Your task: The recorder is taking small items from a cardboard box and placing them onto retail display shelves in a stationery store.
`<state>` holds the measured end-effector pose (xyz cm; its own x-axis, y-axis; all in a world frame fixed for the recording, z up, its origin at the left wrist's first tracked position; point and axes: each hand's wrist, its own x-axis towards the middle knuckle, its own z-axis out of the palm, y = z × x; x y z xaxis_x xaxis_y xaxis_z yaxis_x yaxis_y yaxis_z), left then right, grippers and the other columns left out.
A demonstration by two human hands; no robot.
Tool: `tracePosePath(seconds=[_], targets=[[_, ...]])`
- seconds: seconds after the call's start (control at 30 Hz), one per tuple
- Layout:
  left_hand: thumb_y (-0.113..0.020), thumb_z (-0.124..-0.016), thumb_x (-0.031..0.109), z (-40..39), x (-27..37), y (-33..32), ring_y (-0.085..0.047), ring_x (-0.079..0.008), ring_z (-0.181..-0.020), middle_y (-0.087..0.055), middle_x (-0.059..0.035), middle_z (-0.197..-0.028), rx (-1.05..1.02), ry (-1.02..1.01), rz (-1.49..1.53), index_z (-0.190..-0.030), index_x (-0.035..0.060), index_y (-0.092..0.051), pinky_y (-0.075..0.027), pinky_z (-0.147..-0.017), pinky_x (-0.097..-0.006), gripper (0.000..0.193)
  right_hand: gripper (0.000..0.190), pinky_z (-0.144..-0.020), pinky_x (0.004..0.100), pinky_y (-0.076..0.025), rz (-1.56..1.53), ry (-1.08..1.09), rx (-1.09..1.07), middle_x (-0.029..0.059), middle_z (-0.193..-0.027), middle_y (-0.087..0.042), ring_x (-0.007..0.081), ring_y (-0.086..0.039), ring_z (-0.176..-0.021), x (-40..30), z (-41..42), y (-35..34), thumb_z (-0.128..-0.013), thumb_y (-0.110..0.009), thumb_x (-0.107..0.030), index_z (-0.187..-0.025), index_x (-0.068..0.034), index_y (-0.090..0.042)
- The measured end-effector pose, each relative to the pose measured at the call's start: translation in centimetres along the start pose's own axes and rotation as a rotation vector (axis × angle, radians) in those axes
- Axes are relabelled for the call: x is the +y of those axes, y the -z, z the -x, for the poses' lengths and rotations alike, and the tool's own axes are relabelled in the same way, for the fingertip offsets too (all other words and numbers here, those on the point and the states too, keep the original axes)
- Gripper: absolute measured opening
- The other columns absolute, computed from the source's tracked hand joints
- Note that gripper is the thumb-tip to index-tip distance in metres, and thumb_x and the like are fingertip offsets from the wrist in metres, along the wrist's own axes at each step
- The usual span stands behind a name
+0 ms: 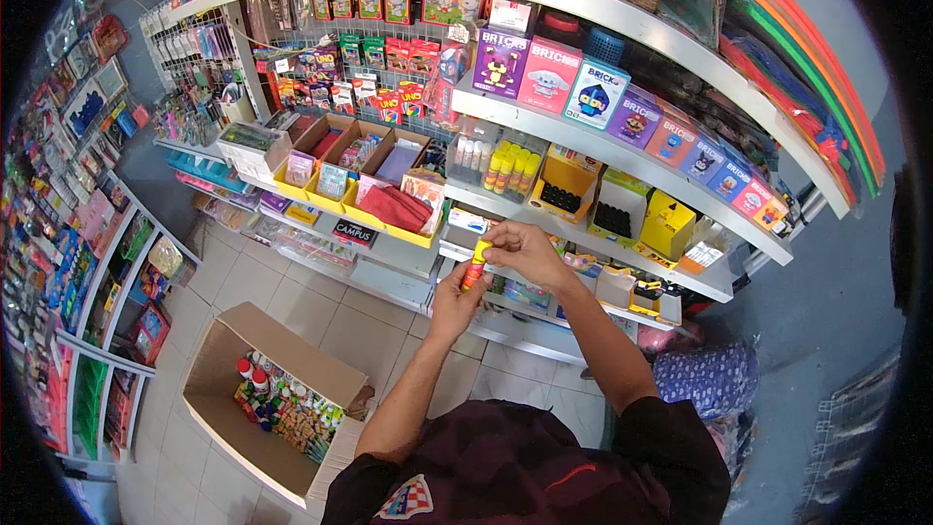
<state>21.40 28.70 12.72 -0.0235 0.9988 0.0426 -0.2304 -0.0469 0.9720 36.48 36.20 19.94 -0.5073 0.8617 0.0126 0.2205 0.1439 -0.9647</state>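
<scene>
A glue stick (475, 268) with a yellow cap and an orange-red body is held between both hands in front of the shelves. My left hand (453, 306) grips its lower body. The fingers of my right hand (526, 254) pinch the yellow cap at the top. The cap appears to be on the stick, which leans slightly. Just beyond my hands, a clear plastic bin (466, 186) on the shelf holds several upright sticks with yellow caps (512, 164) and several with white caps (474, 155).
An open cardboard box (240, 445) of mixed bottles and sticks stands on the tiled floor at left. Boxes of black-capped items (560, 198) line the shelf edge (583, 226). Brick-toy boxes (550, 76) stand above. Yellow-fronted trays (408, 235) are left of my hands.
</scene>
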Motion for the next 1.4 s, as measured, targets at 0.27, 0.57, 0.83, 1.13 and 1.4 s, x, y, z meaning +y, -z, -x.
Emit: tracePosePath(seconds=[0.27,0.57,0.83,1.13,1.4], targets=[[-0.056,-0.097,0.022,-0.3,0.0,-0.5,-0.058,-0.0077,-0.068,-0.067,-0.0057,-0.087,0.055,0.000,0.222,-0.112,0.0026,-0.056,-0.048,-0.065,-0.0227,0.025,0.017,-0.064,0.0247,-0.052,-0.085,-0.041,0.148,0.0097,-0.086,-0.068,0.0127,-0.065,-0.074,-0.2,-0.2,2.5,-0.086,-0.069,-0.009,-0.098,0.001,-0.060],[-0.038,-0.102,0.042,-1.1,-1.5,-0.4,-0.059,-0.0123,-0.064,-0.064,-0.0074,-0.077,-0.109,0.105,0.297,-0.104,0.0036,-0.056,-0.048,-0.061,-0.0248,0.042,0.016,-0.062,0.0235,-0.053,-0.180,-0.010,0.190,0.0083,-0.087,-0.067,0.0125,-0.066,-0.074,0.0,-1.1,1.9,-0.089,-0.067,-0.012,-0.097,-0.001,-0.057],[-0.039,-0.102,0.041,-1.4,-1.8,-0.5,-0.059,-0.0130,-0.069,-0.063,-0.0072,-0.087,-0.033,0.172,0.229,-0.113,0.0046,-0.054,-0.049,-0.063,-0.0258,0.041,0.027,-0.061,0.0240,-0.052,-0.054,0.108,0.385,0.0055,-0.088,-0.068,0.0091,-0.064,-0.075,1.0,-2.6,2.9,-0.085,-0.069,-0.008,-0.108,0.002,-0.059],[-0.059,-0.095,0.025,-0.3,-4.6,0.7,-0.058,-0.0100,-0.071,-0.062,-0.0057,-0.089,0.001,0.155,0.146,-0.123,0.0042,-0.049,-0.046,-0.062,-0.0234,0.036,0.030,-0.071,0.0315,-0.053,0.537,0.455,0.781,0.0152,-0.097,-0.067,0.0210,-0.067,-0.080,-0.7,-5.8,7.0,-0.084,-0.069,-0.010,-0.112,-0.001,-0.064],[-0.063,-0.093,0.022,0.4,-6.2,1.3,-0.058,-0.0102,-0.072,-0.061,-0.0042,-0.085,0.002,0.203,0.127,-0.122,0.0031,-0.050,-0.047,-0.065,-0.0239,0.037,0.027,-0.066,0.0373,-0.049,0.852,0.480,0.727,0.0138,-0.083,-0.066,0.0255,-0.062,-0.069,-2.7,-7.3,7.5,-0.083,-0.069,-0.015,-0.107,-0.002,-0.065]])
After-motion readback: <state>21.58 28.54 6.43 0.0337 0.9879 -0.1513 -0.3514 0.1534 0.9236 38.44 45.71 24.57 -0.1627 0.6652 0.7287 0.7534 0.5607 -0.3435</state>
